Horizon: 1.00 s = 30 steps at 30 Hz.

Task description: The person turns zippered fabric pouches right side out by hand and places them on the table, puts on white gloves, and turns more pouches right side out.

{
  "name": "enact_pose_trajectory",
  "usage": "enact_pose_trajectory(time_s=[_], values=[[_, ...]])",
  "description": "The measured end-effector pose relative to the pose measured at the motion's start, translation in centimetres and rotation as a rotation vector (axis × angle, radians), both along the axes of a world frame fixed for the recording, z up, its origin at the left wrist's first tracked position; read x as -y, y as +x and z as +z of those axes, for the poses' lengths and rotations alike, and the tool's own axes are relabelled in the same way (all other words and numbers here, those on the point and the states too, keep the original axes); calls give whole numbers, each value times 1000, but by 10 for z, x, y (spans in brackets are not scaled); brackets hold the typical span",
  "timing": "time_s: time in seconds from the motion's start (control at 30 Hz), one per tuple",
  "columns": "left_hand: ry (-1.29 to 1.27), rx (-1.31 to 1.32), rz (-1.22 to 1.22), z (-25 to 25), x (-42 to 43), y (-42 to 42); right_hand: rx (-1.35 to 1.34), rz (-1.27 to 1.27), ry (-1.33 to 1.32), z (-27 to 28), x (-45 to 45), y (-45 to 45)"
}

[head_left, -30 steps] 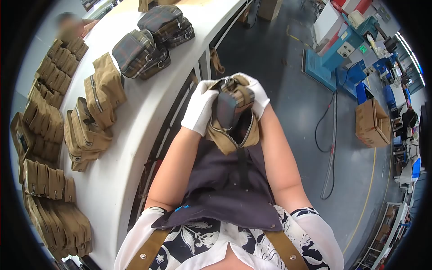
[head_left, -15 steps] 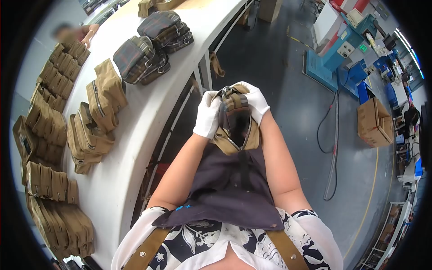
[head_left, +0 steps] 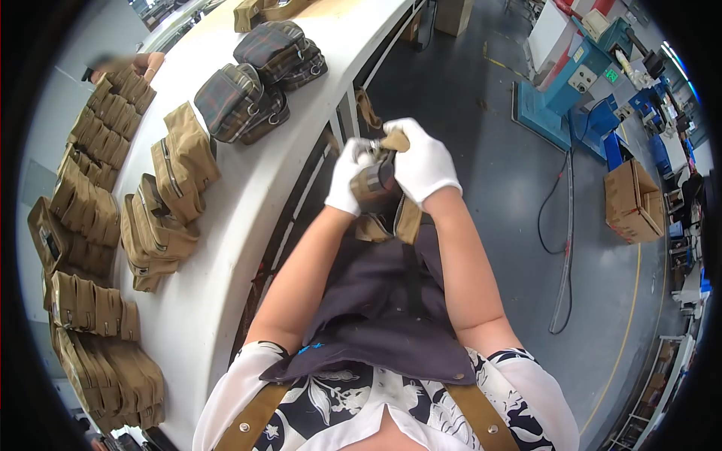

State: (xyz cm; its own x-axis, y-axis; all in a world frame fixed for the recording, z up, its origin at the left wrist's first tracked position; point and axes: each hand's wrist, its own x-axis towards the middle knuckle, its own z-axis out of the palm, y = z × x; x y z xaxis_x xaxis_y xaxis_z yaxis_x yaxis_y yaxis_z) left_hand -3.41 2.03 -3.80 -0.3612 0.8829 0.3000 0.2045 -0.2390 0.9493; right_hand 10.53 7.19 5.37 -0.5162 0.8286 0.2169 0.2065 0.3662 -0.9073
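White gloves cover both of my hands, which hold a small bag above my apron. Its outside is tan, a zipper runs along its opening, and plaid fabric shows between the hands. My left hand is closed on the bag's left side and upper edge, slightly blurred. Higher on the right, my right hand grips the tan edge between thumb and fingers. Two plaid bags sit on the white table, with tan bags beside them to the left.
Rows of tan bags line the table's far left side. A person is behind them at the upper left. On the right stand a blue machine and a cardboard box, with a cable on the floor.
My right hand has turned and closed over the bag's upper right edge. The bag has been folded and tilted, so its opening shows less. The person at the upper left has shifted slightly.
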Motion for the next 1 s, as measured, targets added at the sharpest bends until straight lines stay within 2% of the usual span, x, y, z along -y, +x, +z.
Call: enact_pose_trajectory(time_s=[0.03, 0.07, 0.13, 0.17, 0.2, 0.27, 0.3, 0.37, 0.4, 0.5, 0.53, 0.63, 0.67, 0.77, 0.8, 0.9, 0.93, 0.97, 1.0], values=[[9, 28, -16, -12, -3, 1, -201, 143, -215, -33, -18, -1], [17, 55, -33, -25, -7, 2, -391, 367, -562, -41, -25, 2], [28, -40, -52, -21, -4, 8, -363, 258, -459, -30, -15, 4], [64, -195, -65, -16, -1, 9, -347, 211, -405, -25, -10, 5], [108, -360, -78, -6, -1, 5, -380, 216, -503, -27, -12, 5], [-39, -620, -202, 15, -11, -8, -427, 194, -411, -20, -17, 9], [-91, -161, -207, 12, -18, -4, -442, 173, -383, -18, -15, 13], [-206, 400, -376, 9, -22, -3, -406, 137, -437, -16, -15, 16], [-81, -130, -235, -27, -29, -8, -352, 119, -411, -24, -16, 12], [78, 315, -227, -39, -18, 2, -277, 50, -320, -40, -13, 1], [55, -254, -20, -30, -7, 8, -288, 59, -337, -41, -11, 2], [39, 157, -51, -38, -4, 12, -198, 68, -294, -37, -17, 2], [40, -172, 78, -42, -2, 14, -144, 63, -268, -38, -17, 3], [14, 726, -93, -20, 12, 26, 234, -63, -187, 9, -5, 16], [-13, 609, -57, -20, 17, 28, 293, -77, -84, 19, 0, 23], [99, 549, 97, -7, 34, 42, 37, -21, 146, 29, 18, 40], [104, 747, 111, -14, 38, 38, -190, 46, 12, 31, 25, 45], [105, 390, 258, -38, 40, 32, -180, -31, 172, 26, 32, 47], [58, 161, 315, -33, 50, 33, -170, -108, 334, 18, 39, 48]])
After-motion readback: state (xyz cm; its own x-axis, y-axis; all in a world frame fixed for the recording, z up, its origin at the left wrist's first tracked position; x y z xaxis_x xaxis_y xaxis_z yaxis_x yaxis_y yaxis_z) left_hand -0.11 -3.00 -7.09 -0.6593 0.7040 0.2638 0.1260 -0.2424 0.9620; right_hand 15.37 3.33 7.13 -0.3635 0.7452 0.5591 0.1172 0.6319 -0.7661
